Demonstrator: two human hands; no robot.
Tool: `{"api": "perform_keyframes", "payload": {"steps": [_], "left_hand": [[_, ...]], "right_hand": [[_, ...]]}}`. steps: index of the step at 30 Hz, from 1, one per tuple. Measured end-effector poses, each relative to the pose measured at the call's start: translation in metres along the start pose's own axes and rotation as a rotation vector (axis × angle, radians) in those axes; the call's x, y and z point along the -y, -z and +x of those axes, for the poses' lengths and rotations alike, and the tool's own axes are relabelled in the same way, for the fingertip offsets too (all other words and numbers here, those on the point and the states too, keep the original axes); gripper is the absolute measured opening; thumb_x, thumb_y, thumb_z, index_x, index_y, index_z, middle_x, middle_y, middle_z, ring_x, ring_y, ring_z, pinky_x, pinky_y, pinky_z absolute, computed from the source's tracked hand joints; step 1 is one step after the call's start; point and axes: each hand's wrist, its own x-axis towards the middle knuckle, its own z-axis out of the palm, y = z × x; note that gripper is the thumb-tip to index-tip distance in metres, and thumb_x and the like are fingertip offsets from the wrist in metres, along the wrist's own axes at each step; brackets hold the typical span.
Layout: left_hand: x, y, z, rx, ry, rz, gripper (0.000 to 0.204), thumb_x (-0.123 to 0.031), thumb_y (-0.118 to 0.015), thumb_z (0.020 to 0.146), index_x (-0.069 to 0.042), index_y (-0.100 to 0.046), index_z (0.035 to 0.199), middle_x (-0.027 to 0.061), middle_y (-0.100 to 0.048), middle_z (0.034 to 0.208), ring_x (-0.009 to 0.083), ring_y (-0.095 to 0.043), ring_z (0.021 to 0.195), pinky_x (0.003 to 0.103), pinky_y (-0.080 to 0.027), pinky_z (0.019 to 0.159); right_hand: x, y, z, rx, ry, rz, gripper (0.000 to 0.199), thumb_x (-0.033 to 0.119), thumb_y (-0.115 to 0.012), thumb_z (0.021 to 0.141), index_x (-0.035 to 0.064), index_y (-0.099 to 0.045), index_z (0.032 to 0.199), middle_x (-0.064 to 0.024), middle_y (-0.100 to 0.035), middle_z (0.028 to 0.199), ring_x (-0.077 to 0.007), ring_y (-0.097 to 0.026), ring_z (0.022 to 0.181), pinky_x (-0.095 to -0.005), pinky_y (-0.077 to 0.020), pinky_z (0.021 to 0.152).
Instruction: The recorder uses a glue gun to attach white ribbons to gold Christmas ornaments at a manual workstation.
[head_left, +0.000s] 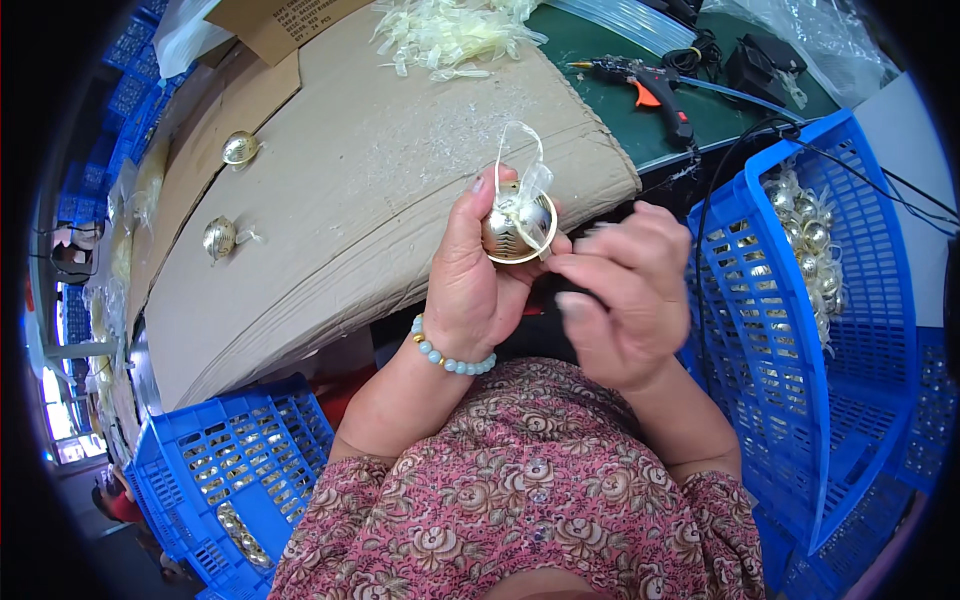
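Note:
My left hand (470, 250) is closed around a shiny gold ball ornament (512, 240) over the near edge of the cardboard. A sheer whitish ribbon (537, 180) loops up from the ornament and crosses its front. Close to the ornament's lower right side is my right hand (630, 295), slightly blurred. Its thumb and fingers are apart, and the index fingertip is at or near the ribbon by the rim; I cannot tell whether they touch. Two more gold ball ornaments, one farther (240, 149) and one nearer (220, 238), lie to the left on the cardboard (330, 220).
A heap of pale ribbons (455, 35) lies at the far edge. A glue gun (645, 90) with an orange trigger rests on the green surface at far right. Blue crates stand at right (760, 330) and lower left (235, 440), both containing gold ornaments. Black cables (740, 150) cross near the right crate.

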Motion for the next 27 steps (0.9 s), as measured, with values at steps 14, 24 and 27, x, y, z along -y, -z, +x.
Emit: {"api": "perform_keyframes", "payload": {"steps": [14,24,27], "left_hand": [[0.0,-0.001,-0.002,0.113,-0.108,0.154,0.028,-0.027,-0.043,0.096,-0.007,-0.045,0.115,0.0066,-0.058,0.09,0.0155,-0.061,0.075,0.028,-0.05,0.054],[-0.003,0.014,0.006,0.169,-0.086,0.158,0.042,-0.045,-0.04,0.096,-0.009,-0.043,0.116,0.0072,-0.059,0.093,0.017,-0.061,0.075,0.028,-0.051,0.058],[-0.007,0.007,0.007,0.131,-0.089,0.18,0.058,-0.06,-0.034,0.092,-0.009,-0.042,0.119,0.0071,-0.059,0.094,0.0174,-0.061,0.078,0.029,-0.052,0.064]], "right_hand": [[-0.003,-0.033,0.013,-0.175,-0.767,0.827,0.005,0.005,-0.058,0.09,0.0012,-0.055,0.09,-0.0043,-0.058,0.077,-0.0077,-0.054,0.06,-0.0209,-0.0456,0.043],[-0.015,-0.039,0.021,-0.148,-1.04,0.955,0.017,0.015,-0.056,0.093,-0.0018,-0.061,0.092,-0.0045,-0.06,0.078,-0.0093,-0.056,0.066,-0.023,-0.0458,0.057],[-0.018,-0.036,0.014,-0.411,-0.745,0.648,0.022,0.014,-0.053,0.094,-0.0034,-0.06,0.107,-0.0061,-0.06,0.096,-0.0095,-0.054,0.085,-0.0241,-0.0433,0.076]]}}
